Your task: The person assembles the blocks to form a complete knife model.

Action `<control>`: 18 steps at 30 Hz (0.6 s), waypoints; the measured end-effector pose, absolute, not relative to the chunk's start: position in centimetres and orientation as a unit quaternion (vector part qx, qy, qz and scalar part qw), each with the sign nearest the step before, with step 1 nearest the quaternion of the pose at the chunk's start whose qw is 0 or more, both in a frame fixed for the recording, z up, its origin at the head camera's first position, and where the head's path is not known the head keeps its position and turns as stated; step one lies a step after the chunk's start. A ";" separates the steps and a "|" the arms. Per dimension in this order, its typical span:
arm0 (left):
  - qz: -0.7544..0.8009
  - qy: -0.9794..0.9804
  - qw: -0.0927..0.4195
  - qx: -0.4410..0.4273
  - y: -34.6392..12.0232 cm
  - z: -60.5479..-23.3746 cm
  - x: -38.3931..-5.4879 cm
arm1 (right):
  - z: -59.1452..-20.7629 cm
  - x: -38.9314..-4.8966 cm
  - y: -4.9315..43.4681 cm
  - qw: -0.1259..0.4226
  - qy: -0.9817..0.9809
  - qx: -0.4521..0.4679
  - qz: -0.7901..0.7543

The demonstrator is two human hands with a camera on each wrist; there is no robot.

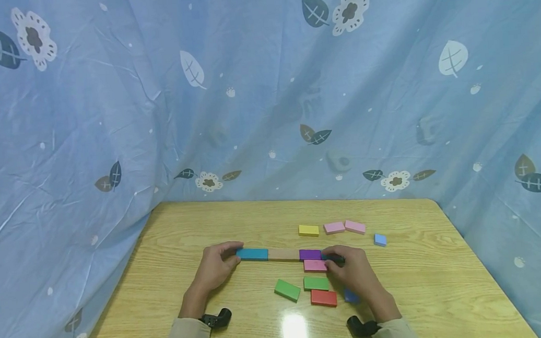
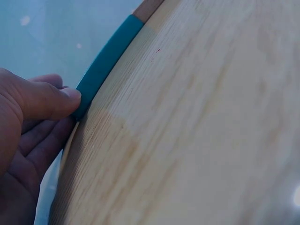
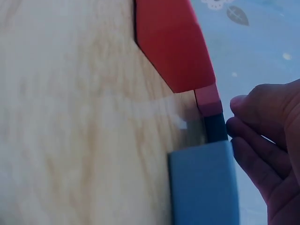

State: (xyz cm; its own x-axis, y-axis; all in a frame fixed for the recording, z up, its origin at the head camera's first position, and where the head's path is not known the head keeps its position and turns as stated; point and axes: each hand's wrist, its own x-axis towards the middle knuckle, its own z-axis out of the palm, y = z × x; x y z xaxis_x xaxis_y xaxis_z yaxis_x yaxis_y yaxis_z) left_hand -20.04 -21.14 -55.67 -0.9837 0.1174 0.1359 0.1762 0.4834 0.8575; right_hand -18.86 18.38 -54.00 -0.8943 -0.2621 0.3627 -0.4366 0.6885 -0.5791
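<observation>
A row of flat blocks lies across the table, with a teal block (image 1: 253, 254) at its left end, then a tan wooden block (image 1: 283, 254), a purple block (image 1: 310, 254) and a dark blue block (image 1: 334, 258). My left hand (image 1: 215, 266) pinches the outer end of the teal block between thumb and fingers. At the other end my right hand (image 1: 353, 269) holds the dark blue block, partly hiding it. Its thumb comes down beside a pink block (image 1: 315, 266) that lies just in front of the purple one. In the right wrist view, fingertips sit right at the dark blue block (image 3: 216, 127).
Nearer me lie two green blocks (image 1: 287, 290), a red block (image 1: 324, 297) and a blue block (image 1: 351, 295) partly under the right wrist. Behind the row are a yellow block (image 1: 309, 230), two pink blocks (image 1: 334, 228) and a small light blue block (image 1: 380, 240). A blue curtain (image 1: 264, 85) hangs behind.
</observation>
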 end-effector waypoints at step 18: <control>-0.499 -0.862 0.031 -0.087 -21.2 -55.7 -20.2 | -53.7 -16.1 19.5 0.019 -0.845 0.160 0.509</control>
State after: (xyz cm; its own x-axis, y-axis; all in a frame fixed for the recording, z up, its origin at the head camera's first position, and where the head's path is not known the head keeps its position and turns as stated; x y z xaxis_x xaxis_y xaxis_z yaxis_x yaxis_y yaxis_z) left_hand -20.15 -21.23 -55.73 -0.9829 0.1188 0.1407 0.1812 0.4867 0.8546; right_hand -16.11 19.47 -53.70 -0.9479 -0.2516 0.1952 -0.2902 0.4298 -0.8550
